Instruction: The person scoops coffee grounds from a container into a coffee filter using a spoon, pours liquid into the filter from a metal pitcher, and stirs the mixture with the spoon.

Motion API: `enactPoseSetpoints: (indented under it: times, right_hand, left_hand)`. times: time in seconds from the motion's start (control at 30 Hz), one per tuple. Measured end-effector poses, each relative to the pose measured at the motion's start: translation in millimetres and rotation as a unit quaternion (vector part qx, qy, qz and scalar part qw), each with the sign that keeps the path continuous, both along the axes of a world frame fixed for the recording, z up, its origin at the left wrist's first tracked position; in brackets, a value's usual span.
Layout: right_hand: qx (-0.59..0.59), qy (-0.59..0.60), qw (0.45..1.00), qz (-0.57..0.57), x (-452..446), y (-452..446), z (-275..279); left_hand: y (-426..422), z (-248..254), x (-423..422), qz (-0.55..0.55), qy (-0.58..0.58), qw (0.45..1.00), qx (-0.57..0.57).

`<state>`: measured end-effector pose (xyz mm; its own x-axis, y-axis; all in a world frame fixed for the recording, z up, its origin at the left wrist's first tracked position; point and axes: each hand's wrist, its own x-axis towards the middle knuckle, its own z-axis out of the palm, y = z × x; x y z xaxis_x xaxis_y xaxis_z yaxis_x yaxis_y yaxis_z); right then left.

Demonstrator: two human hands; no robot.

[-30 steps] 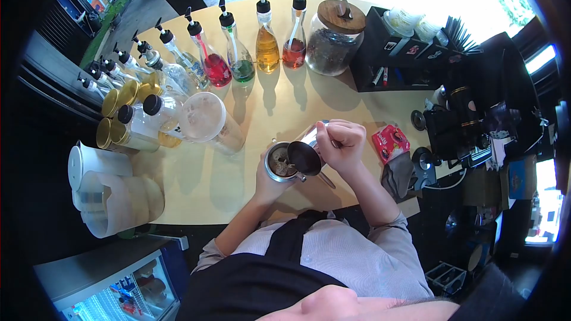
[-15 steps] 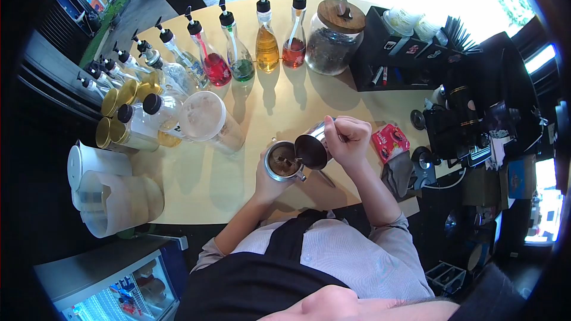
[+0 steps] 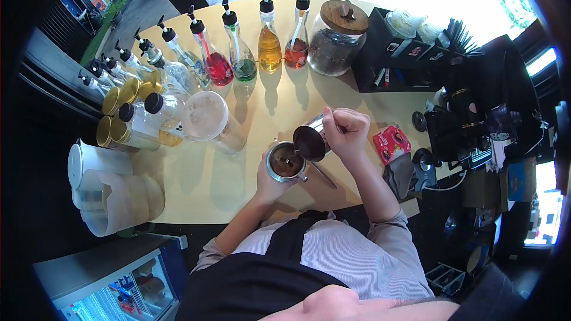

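My left hand [image 3: 269, 183] is wrapped round a round metal-rimmed vessel [image 3: 286, 161] with brown liquid inside. In my right hand [image 3: 348, 134] is the handle of a metal pitcher [image 3: 311, 142], tilted to the left with its mouth at the vessel's right rim. A thin stream seems to run from the pitcher into the vessel. On the table below the pitcher lies a thin stick-like utensil [image 3: 323, 175], partly hidden. To the right of my right hand is a red packet [image 3: 392, 144].
Pump bottles of coloured syrup [image 3: 269, 47] line the table's far edge, beside a wooden-lidded jar [image 3: 336, 38]. A black organizer [image 3: 395, 53] stands back right. Tubs [image 3: 208, 117] and pitchers [image 3: 122, 202] are at the left. A dark cloth [image 3: 398, 175] lies right.
Compared with a second ago, the pitcher has shifted slightly right and up, with my right hand, and the liquid in the vessel looks higher. My left hand has stayed nearly still.
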<state>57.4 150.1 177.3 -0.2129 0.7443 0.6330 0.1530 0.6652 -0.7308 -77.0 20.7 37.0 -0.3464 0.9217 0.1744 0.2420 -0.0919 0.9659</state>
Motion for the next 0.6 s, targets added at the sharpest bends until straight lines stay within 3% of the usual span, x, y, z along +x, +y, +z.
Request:
enactPoseSetpoints:
  times: [0.6]
  right_hand:
    - [0.021, 0.006, 0.999, 0.023, -22.0, 6.1, 1.0]
  left_hand:
    - [-1.2, 4.3, -2.7, 0.002, 0.027, 0.999, -0.037]
